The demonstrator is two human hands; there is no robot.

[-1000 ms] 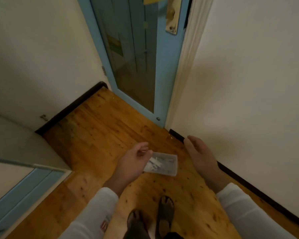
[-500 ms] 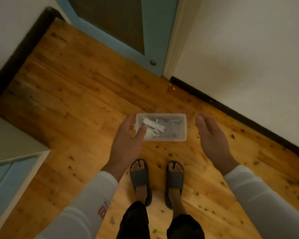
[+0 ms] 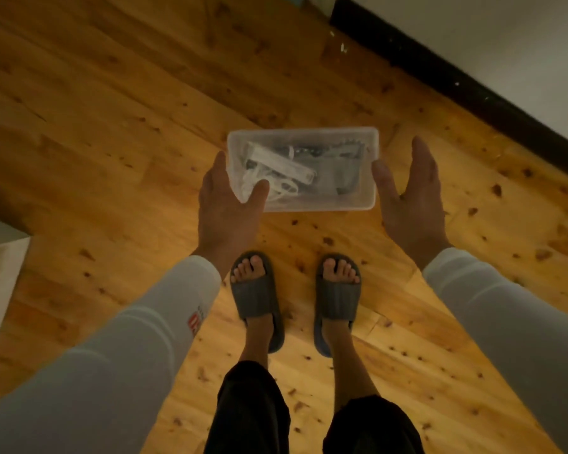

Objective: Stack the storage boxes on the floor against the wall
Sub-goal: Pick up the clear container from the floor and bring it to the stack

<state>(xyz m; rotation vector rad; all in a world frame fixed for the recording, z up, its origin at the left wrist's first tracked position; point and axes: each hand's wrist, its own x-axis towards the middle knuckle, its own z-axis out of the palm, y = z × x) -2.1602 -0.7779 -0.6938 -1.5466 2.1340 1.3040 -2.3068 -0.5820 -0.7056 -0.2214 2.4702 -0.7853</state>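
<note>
A small clear plastic storage box (image 3: 341, 149) with white cables and grey items inside is held above the wooden floor (image 3: 112, 142), just ahead of my feet. My left hand (image 3: 227, 208) grips its near left corner, thumb over the rim and fingers along the left side. My right hand (image 3: 410, 194) is spread wide by the box's right end, thumb at the rim; whether it touches is hard to tell. The white wall (image 3: 505, 37) with its black skirting board (image 3: 456, 83) runs along the upper right.
My feet in grey slide sandals (image 3: 256, 299) stand right behind the box. A pale furniture or door edge (image 3: 0, 276) juts in at the left. Open wooden floor lies between the box and the skirting board.
The view has tilted down from the blue door to the floor at my feet. The box now sits level in my left hand, and my right hand has come in close to its right end.
</note>
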